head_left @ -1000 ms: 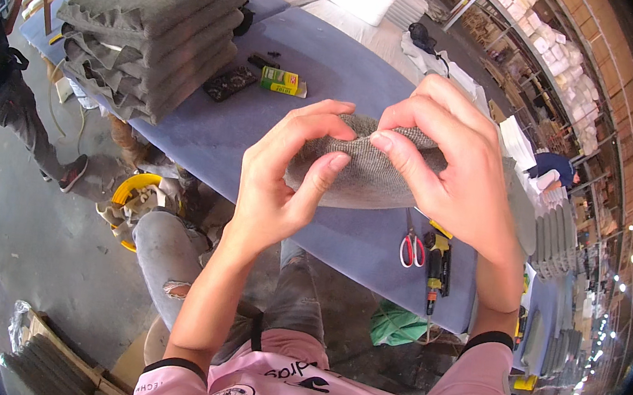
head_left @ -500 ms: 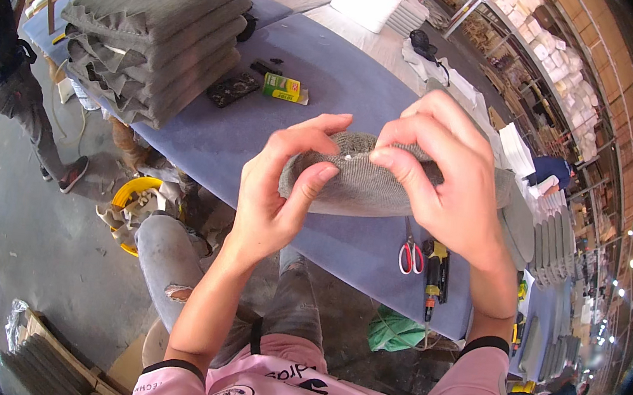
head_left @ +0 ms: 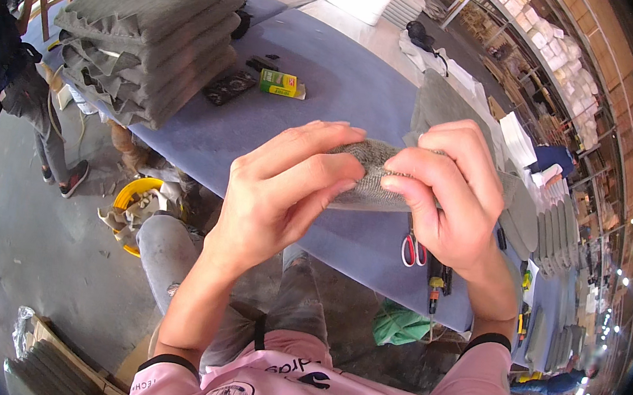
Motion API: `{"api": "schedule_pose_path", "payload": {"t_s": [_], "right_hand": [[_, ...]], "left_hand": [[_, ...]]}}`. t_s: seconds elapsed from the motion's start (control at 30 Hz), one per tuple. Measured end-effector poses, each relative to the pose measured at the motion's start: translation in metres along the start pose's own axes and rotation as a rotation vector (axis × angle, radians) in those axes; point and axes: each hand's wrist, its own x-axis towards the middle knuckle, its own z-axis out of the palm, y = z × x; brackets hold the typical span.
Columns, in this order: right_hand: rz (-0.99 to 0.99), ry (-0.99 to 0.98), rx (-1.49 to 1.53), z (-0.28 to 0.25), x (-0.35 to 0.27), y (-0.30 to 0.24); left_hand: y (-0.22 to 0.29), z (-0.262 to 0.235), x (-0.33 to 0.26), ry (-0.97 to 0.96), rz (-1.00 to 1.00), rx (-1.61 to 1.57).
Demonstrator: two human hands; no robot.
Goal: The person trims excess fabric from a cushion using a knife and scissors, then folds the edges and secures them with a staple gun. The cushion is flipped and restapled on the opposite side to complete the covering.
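A grey fabric-covered cushion (head_left: 373, 198) is held up over the blue table, between my two hands. My left hand (head_left: 275, 185) pinches its upper edge from the left, fingers bent over the fabric. From the right, my right hand (head_left: 453, 194) grips the same edge between thumb and curled fingers, a short gap from the left fingertips. Between the hands the fabric edge looks drawn together; much of the cushion is hidden behind my fingers. Below the right hand lie red-and-white-handled scissors (head_left: 413, 251) and a yellow-and-black hand tool (head_left: 435, 283).
Grey cushions (head_left: 148, 30) are stacked at the table's (head_left: 332, 59) far left. Next to them lie a green-and-yellow box (head_left: 281, 84) and a dark flat object (head_left: 229, 88). A yellow bucket (head_left: 128, 193) stands on the floor at left, near another person (head_left: 27, 98).
My left hand has closed onto the cushion's edge, its thumb and fingers coming together. My right hand has lowered slightly and shifted right, still gripping. The cushion now shows less between them.
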Motion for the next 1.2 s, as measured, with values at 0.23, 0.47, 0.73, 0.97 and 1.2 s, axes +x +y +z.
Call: {"api": "schedule_pose_path", "payload": {"t_s": [0.23,0.47,0.73,0.97,1.2], "right_hand": [[0.175,-0.066,0.106,-0.005,-0.003,-0.012],[0.351,-0.215,0.192,-0.006,0.016,-0.012],[0.481,-0.511,0.465,0.02,0.037,0.016],[0.542,-0.609,0.542,0.017,0.037,0.017],[0.374,-0.761,0.58,0.012,0.034,0.01]], "left_hand": [[-0.009,0.005,-0.003,-0.121,-0.073,-0.384],[0.005,0.028,-0.016,0.115,-0.379,-0.689],[0.004,0.029,-0.04,0.219,-0.339,-0.655],[-0.001,0.028,-0.048,0.199,-0.367,-0.655],[0.01,0.042,-0.06,0.33,-0.161,-0.555]]}}
